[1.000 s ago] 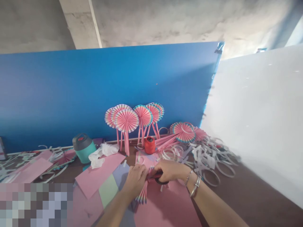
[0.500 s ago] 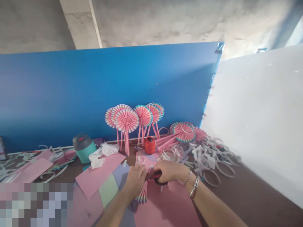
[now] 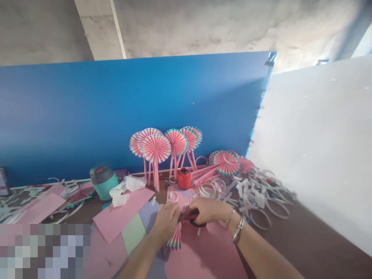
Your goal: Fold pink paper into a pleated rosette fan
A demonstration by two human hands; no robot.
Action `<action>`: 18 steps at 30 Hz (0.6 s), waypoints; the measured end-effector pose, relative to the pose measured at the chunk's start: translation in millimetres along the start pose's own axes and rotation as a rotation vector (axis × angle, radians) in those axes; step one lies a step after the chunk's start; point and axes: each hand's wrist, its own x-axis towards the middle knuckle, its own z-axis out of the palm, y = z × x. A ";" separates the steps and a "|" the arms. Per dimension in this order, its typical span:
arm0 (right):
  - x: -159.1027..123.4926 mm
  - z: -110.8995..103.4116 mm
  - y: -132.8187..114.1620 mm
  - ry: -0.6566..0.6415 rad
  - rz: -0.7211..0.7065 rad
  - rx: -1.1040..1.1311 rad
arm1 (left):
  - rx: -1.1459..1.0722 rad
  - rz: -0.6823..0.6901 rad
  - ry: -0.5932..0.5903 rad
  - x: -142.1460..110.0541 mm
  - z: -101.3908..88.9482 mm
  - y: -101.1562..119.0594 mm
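My left hand [image 3: 165, 223] is closed around a pleated pink paper strip [image 3: 175, 240] whose striped end fans out below my fingers. My right hand [image 3: 207, 209], with bracelets at the wrist, grips a pair of scissors [image 3: 195, 221] with black and red handles right beside the strip's upper end. Both hands meet over pink paper sheets [image 3: 203, 254] on the table.
Finished pink paper fans [image 3: 155, 149] lean on a blue board [image 3: 116, 112]. A red thread spool [image 3: 183, 178], a teal flask [image 3: 103, 181], white crumpled tissue [image 3: 124, 188], curled paper strips [image 3: 258, 193] and coloured sheets [image 3: 122, 217] lie around. A white board [image 3: 319, 147] stands at right.
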 end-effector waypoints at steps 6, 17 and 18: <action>1.0 2.1 -1.5 0.040 0.039 -0.054 | -0.025 -0.012 0.007 0.3 -0.4 0.4; -1.0 -1.3 -9.5 -0.075 0.031 -0.035 | -0.211 -0.087 0.076 3.0 3.9 -4.4; -1.9 -2.0 -9.2 -0.074 0.049 -0.050 | -0.235 -0.093 0.086 2.8 4.3 -4.9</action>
